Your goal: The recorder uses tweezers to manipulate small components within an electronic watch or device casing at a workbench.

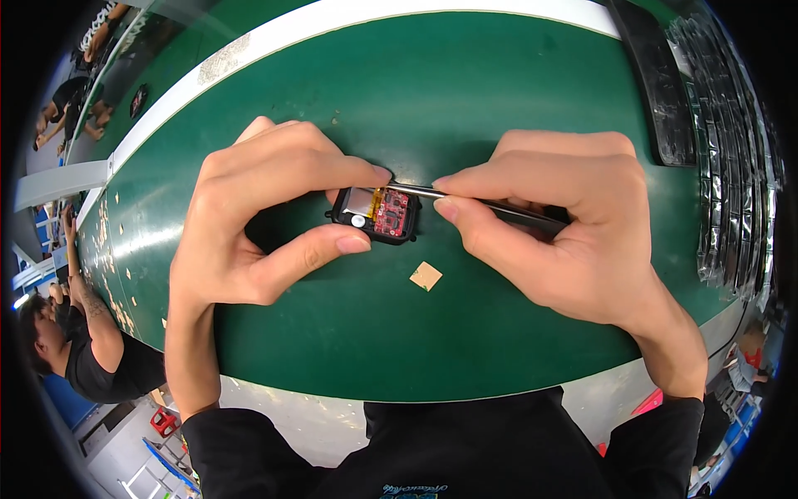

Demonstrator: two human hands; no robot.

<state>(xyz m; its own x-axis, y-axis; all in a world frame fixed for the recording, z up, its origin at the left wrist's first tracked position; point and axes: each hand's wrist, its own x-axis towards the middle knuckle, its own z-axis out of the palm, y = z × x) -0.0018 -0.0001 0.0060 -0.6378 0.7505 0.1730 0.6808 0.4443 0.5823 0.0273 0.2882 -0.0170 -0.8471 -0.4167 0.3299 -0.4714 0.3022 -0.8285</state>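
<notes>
My left hand (249, 200) grips the open black casing (359, 221) over the worktop (532, 358); my right hand (573, 191) pinches a slim tool (421, 191) at its far edge. Likely fine edge work; the next move calls for steadiness.

Light bright; white glare on left of green surface (499, 353). Shadows soft. Straight edges bowed; picture rim black.
</notes>
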